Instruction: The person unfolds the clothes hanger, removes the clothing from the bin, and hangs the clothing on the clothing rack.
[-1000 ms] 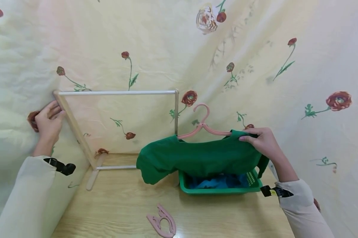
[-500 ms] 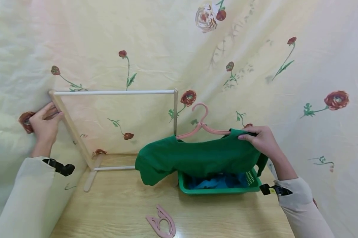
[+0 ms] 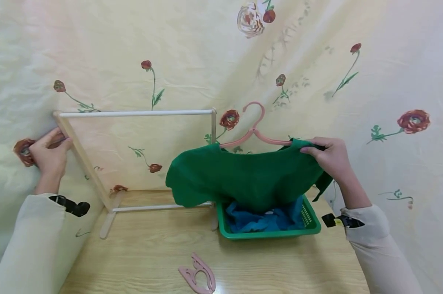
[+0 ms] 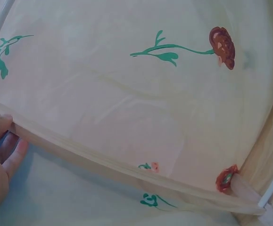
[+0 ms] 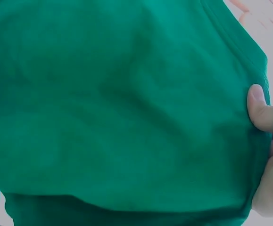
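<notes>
A green shirt (image 3: 243,173) hangs on a pink clothes hanger (image 3: 253,130), its hook pointing up. My right hand (image 3: 331,157) pinches the shirt at its right shoulder, thumb in front, and holds it raised over the basket. In the right wrist view the shirt (image 5: 127,113) fills most of the picture, with the thumb pressed on its edge. On the left stands a small clothes rack (image 3: 137,113) with a white top bar and wooden side posts. My left hand (image 3: 51,154) holds its left post near the top; the left wrist view shows fingertips and thumb at the post (image 4: 89,157).
A green basket (image 3: 269,235) with blue cloth (image 3: 265,220) inside stands below the shirt. A folded pink hanger (image 3: 199,274) lies at the front of the wooden table (image 3: 144,249). Flowered fabric (image 3: 184,49) encloses the back and sides.
My right hand has lifted the shirt and hanger upward, baring more of the basket and blue cloth. My left hand stays at the rack's post; the head view has shifted slightly.
</notes>
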{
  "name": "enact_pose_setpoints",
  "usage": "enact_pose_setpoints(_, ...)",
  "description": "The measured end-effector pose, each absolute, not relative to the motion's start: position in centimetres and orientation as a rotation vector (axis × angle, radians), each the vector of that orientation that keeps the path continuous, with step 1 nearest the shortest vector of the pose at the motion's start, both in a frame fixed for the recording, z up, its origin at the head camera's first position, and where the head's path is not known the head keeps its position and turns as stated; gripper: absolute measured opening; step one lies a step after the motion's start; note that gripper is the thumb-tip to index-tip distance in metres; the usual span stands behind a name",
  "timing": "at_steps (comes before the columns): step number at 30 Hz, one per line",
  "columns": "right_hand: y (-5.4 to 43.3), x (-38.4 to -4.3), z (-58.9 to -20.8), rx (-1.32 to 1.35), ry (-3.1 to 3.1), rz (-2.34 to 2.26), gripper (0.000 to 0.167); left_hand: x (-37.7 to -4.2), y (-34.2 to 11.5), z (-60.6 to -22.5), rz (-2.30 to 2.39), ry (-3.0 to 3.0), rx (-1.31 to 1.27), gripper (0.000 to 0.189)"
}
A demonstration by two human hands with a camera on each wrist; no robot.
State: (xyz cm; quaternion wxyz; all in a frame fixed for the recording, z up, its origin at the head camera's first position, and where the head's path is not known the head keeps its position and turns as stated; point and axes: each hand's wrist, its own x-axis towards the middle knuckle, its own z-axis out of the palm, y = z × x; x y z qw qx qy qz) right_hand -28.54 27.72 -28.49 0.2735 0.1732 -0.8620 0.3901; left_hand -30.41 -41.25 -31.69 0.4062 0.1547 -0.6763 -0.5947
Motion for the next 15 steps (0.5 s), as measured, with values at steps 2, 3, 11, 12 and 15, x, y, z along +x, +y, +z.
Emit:
enact_pose_setpoints(2,27.7,-28.6,-27.7,0.455,-2.275,1.052,0.013,-30.4,-41.3,-31.7,-1.498,-1.701,0.383,0.042)
enact_pose_setpoints(3,27.7,-28.6,-27.3,0.452,-2.251,1.048,0.013,-30.3,-41.3,-31.6,-1.497,-1.701,0.378,0.042)
enact_pose_setpoints(11,27.9,-29.2,-23.9,0.377,-2.12,1.091,0.022,-29.8,-41.4,-31.4,-1.517,-1.729,0.324,0.045)
enact_pose_setpoints(12,27.9,-29.3,-23.6,0.362,-2.109,1.107,0.023,-29.8,-41.4,-31.4,-1.519,-1.737,0.318,0.045)
enact_pose_setpoints(15,27.9,-29.5,-22.4,0.319,-2.073,1.158,0.025,-29.7,-41.5,-31.4,-1.502,-1.767,0.317,0.046)
